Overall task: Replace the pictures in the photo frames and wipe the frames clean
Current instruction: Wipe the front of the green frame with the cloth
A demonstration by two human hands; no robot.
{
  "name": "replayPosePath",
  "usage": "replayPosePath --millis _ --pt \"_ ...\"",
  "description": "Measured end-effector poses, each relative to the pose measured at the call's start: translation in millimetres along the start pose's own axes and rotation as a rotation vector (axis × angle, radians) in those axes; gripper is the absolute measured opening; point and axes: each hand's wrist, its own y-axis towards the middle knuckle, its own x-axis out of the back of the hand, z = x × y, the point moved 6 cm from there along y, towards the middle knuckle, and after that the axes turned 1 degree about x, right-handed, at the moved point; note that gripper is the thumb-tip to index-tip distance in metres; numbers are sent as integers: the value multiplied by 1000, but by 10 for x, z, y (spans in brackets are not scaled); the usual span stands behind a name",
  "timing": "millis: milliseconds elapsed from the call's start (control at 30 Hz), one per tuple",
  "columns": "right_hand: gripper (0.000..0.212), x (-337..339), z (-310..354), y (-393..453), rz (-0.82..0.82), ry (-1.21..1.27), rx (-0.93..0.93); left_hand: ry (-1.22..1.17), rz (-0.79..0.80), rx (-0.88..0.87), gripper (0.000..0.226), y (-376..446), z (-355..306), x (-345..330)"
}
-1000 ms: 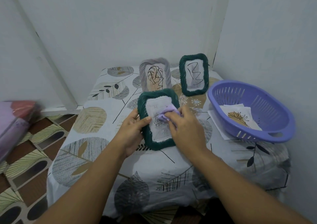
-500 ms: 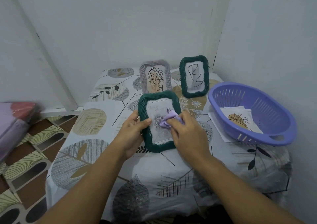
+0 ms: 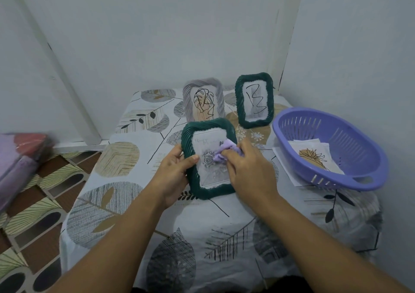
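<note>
A dark green rope-edged photo frame [image 3: 190, 138] with a grey rose picture stands tilted near the table's middle. My left hand [image 3: 174, 173] grips its left edge, thumb on the glass. My right hand [image 3: 248, 168] pinches a lilac cloth [image 3: 223, 150] and presses it on the glass. Behind stand a grey frame [image 3: 188, 104] with a leaf drawing and a second green frame [image 3: 239, 104] with a black squiggle picture. A loose picture [image 3: 314, 158] lies in the purple basket [image 3: 350, 135].
The small table [image 3: 134, 203] has a leaf-print cloth and sits in a white-walled corner. White paper [image 3: 285, 164] pokes out under the basket. A pink and purple bundle [image 3: 18, 155] lies at the left over the patterned floor [image 3: 33, 203].
My right hand has rubbed the cloth back and forth across the glass, now sitting by the rose. The frame stays gripped in my left hand.
</note>
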Motion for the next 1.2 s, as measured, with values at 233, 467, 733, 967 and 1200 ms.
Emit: replayPosePath --millis 233,467,733,967,1200 --pt "16 33 50 419 -35 -40 -15 -11 8 -5 43 -4 3 2" --pt "14 -33 30 11 13 -31 2 -16 10 -7 43 20 12 15" --pt "21 -1 -71 255 -50 182 -152 -13 -4 5 41 4 6 2" --pt "20 -24 -497 44 -164 527 -625 -60 -34 21 39 16 40 18" --pt "27 -264 -613 -28 232 303 -597 -115 -102 17 38 10 -43 149"
